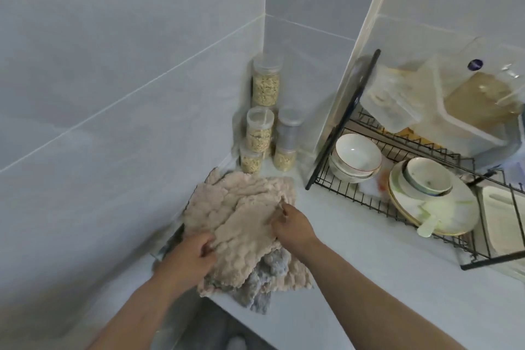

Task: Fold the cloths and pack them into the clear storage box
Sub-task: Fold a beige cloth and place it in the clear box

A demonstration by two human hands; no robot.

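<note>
A heap of fluffy beige cloths [241, 207] lies on the white counter [355, 287] against the left wall. A grey cloth [270, 273] sticks out from under the heap at the counter's front edge. My left hand [193, 256] grips the left edge of the top beige cloth. My right hand [292, 226] pinches the same cloth at its right side. A clear edge, perhaps the storage box [167, 244], shows beneath the heap at the left, mostly hidden.
Several clear jars of grain [265, 119] stand stacked in the corner behind the cloths. A black wire dish rack [397, 207] at the right holds bowls [356, 156], plates [437, 207] and clear plastic containers [454, 99]. Tiled walls close in the left and back.
</note>
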